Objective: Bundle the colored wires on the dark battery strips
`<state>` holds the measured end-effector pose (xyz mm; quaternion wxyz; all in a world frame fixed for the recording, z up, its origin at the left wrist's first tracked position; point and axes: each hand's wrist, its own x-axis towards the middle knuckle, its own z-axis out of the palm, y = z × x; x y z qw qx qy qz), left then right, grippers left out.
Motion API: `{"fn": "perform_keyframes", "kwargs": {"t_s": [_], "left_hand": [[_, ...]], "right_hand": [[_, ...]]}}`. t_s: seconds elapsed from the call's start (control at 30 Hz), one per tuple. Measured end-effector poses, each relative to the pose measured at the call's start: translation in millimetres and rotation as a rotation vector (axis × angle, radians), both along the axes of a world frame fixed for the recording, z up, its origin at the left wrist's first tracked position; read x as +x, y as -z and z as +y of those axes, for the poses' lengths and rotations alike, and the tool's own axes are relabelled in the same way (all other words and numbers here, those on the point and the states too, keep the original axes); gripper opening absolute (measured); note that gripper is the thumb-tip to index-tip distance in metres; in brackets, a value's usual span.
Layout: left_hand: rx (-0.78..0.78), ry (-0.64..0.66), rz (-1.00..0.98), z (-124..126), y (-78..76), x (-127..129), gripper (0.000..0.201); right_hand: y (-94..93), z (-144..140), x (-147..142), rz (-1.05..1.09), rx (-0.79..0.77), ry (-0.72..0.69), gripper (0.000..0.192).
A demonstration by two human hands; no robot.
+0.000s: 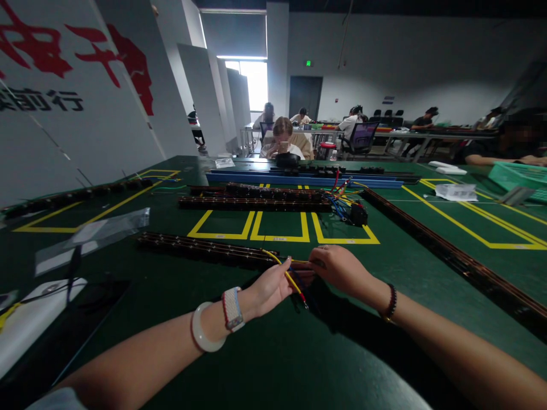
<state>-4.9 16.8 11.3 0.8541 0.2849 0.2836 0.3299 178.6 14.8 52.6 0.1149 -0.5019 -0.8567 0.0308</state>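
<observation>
A green mat with yellow outlines (273, 364) covered the table in a large hall. The left hand (270, 290) pinched a yellow wire (289, 277), running from 10 to 4 o'clock; the right hand (339, 267) was closed on the terminal strip (205, 249).

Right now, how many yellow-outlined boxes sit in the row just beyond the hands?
3: left box, middle box and right box, side by side on the green table. The dark strip hides their far edges; larger yellow outlines lie farther left and right.
</observation>
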Motion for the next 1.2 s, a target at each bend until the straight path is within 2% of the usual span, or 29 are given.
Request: {"fn": "perform_keyframes", "kwargs": {"t_s": [0.1,0.27,0.4,0.6,0.67,0.77,0.97,1.03,1.2], "left_hand": [[-0.006,0.015,-0.003,1,3.3,-1,0.036],[0.011,-0.033,0.056,2,4.8,1,0.025],[-0.009,-0.057,0.104,1,2.6,1,0.025],[-0.004,-0.013,0.065,1,-0.7,0,0.031],[0.013,0.028,0.073,0,-3.3,0,0.033],[0.034,0.057,0.079,-1,-5.4,-1,0.036],[-0.021,0.023,0.026,3,0.3,0,0.03],[-0.044,0.013,0.018,3,0.2,0,0.029],[-0.01,0.057,-0.016,2,-3.3,-2,0.031]], "right_hand": [[-5.2,-15,-13,-0.099,0.057,-0.037,0.014],[2.5,-33,-29,-0.154,0.077,-0.127,0.026],[5.6,-33,-26,-0.037,-0.091,-0.168,0.023],[-0.9,-22,-13,0.306,-0.405,-0.157,0.019],[-3.2,-20,-12,0.367,-0.443,-0.137,0.022],[-4.6,-20,-13,0.36,-0.414,-0.106,0.027],[1.3,-21,-14,0.3,-0.33,-0.196,0.017],[4.2,-19,-12,0.335,-0.39,-0.19,0.017],[10.3,-11,-7,0.486,-0.669,-0.096,0.023]]}}
